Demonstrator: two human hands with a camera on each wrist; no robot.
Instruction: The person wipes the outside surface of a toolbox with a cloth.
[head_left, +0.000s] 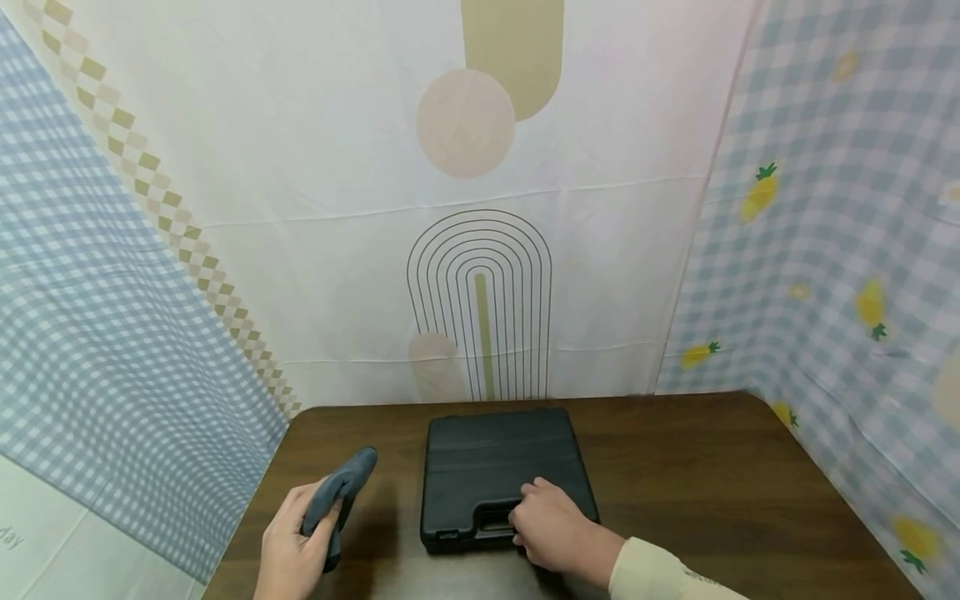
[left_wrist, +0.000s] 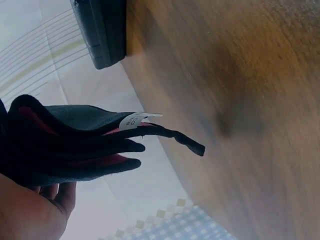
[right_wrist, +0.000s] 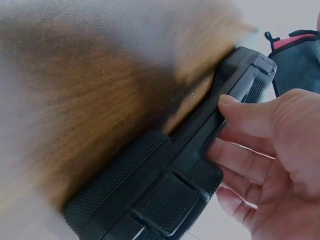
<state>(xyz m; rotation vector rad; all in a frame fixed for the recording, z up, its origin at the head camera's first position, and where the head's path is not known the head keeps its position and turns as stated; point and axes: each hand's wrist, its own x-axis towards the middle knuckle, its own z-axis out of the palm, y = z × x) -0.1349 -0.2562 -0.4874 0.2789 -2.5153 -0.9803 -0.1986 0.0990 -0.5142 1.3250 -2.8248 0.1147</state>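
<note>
A black hard plastic case (head_left: pixel 502 454) lies closed on the table, handle side toward me. My right hand (head_left: pixel 551 525) grips its front edge at the handle (right_wrist: pixel 200 127), thumb on one side and fingers on the other, as the right wrist view shows. To the left of the case, raised over the table, my left hand (head_left: pixel 292 542) holds what look like folded dark grey gloves (head_left: pixel 341 483). In the left wrist view the gloves (left_wrist: pixel 85 117) show black trim, a pink lining and a white tag (left_wrist: pixel 132 120). Part of the left hand's grip is hidden behind them.
The brown wooden table (head_left: pixel 690 475) has rounded far corners. A patterned white cloth (head_left: pixel 322 283) hangs right behind its far edge, with blue checked cloth (head_left: pixel 847 275) along both sides. Latches (right_wrist: pixel 165 202) sit on the front of the case.
</note>
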